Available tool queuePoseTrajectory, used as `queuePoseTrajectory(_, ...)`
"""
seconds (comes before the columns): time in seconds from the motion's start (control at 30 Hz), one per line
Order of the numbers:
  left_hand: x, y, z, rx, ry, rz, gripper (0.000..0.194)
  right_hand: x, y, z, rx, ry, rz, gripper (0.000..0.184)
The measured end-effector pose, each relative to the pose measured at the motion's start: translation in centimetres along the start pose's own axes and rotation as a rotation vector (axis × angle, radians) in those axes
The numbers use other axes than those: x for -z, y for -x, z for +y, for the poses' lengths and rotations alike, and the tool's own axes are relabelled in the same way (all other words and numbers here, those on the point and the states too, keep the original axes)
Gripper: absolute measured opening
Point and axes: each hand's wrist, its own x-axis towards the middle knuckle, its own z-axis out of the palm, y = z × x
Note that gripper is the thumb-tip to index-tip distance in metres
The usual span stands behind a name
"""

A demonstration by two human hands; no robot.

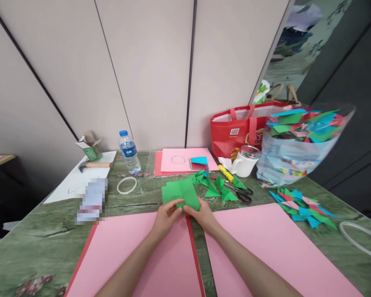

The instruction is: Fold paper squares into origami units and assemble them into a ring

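Both hands are on one green paper point(179, 190), left hand point(166, 216) and right hand point(202, 213) near-symmetric at its near edge, thumbs almost meeting. Left: thumb and forefinger nearly closed, pinching around the middle of that near edge, other fingers loosely curled. Right: thumb on top at the near right corner, fingers mostly hidden behind, gap small, pinch looks closed on the paper. Key relation: paper extends away from both hands, toward the desk's point(52, 247) far edge, with its free part up and left of the fingertips. Right hand sits on its right corner, so the far left corner is nearer the left hand. Stepped outline at far left suggests two layers; can't tell if fold or second sheet. Reads a bit wider than deep, roughly along the desk's far edge, but the view is slanted, so long axis not certain. Paper is over the far end of the gap between left pink sheet point(142, 251) and right pink sheet point(266, 243), mid-desk. Folded green pieces point(227, 194) and scissors point(240, 191) lie just beyond, toward the desk's far right corner
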Motion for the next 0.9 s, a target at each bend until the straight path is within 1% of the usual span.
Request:
queuePoseTrajectory(0.07, 0.3, -0.2, -0.4, -0.007, 0.016, 0.062, 0.025, -0.2, 0.1, 0.1, 0.014, -0.026, -0.072, 0.042)
queuePoseTrajectory(0.13, 0.7, -0.6, -0.8, -0.026, 0.014, 0.151, 0.022, -0.5, 0.1, 0.2, -0.01, -0.099, -0.115, 0.049)
queuePoseTrajectory(0.17, 1.0, -0.8, -1.1, -0.031, -0.003, 0.189, 0.022, -0.6, 0.2, 0.3, -0.016, -0.123, -0.108, 0.053)
queuePoseTrajectory(0.23, 1.6, -1.1, -1.3, -0.016, -0.018, 0.218, 0.022, -0.7, 0.2, 0.4, 0.006, -0.14, -0.051, 0.054)
queuePoseTrajectory(0.3, 2.1, -1.4, -1.4, -0.006, -0.017, 0.241, 0.024, -0.7, 0.3, 0.4, 0.058, -0.143, -0.007, 0.047)
queuePoseTrajectory(0.33, 2.3, -1.4, -1.4, -0.008, -0.015, 0.247, 0.025, -0.7, 0.3, 0.4, 0.085, -0.142, -0.013, 0.041)
queuePoseTrajectory(0.43, 2.6, -1.5, -1.3, -0.022, -0.021, 0.235, 0.028, -0.6, 0.5, 0.3, 0.15, -0.069, -0.101, 0.029)
queuePoseTrajectory(0.53, 2.7, -1.5, -1.2, -0.037, -0.041, 0.19, 0.028, -0.6, 0.7, 0.2, 0.195, 0.081, -0.161, 0.028)
queuePoseTrajectory(0.6, 2.7, -1.4, -1.1, -0.043, -0.046, 0.168, 0.026, -0.7, 0.7, 0.2, 0.2, 0.169, -0.15, 0.026)
queuePoseTrajectory(0.67, 2.6, -1.3, -0.9, -0.039, -0.045, 0.158, 0.025, -0.7, 0.7, 0.3, 0.176, 0.214, -0.115, 0.022)
queuePoseTrajectory(0.83, 2.1, -1.0, -0.4, -0.005, 0.023, 0.137, 0.023, -0.6, 0.7, 0.7, 0.102, 0.242, -0.056, 0.032)
queuePoseTrajectory(0.9, 1.9, -0.9, -0.3, 0.012, 0.05, 0.116, 0.023, -0.5, 0.6, 0.7, 0.094, 0.261, -0.033, 0.031)
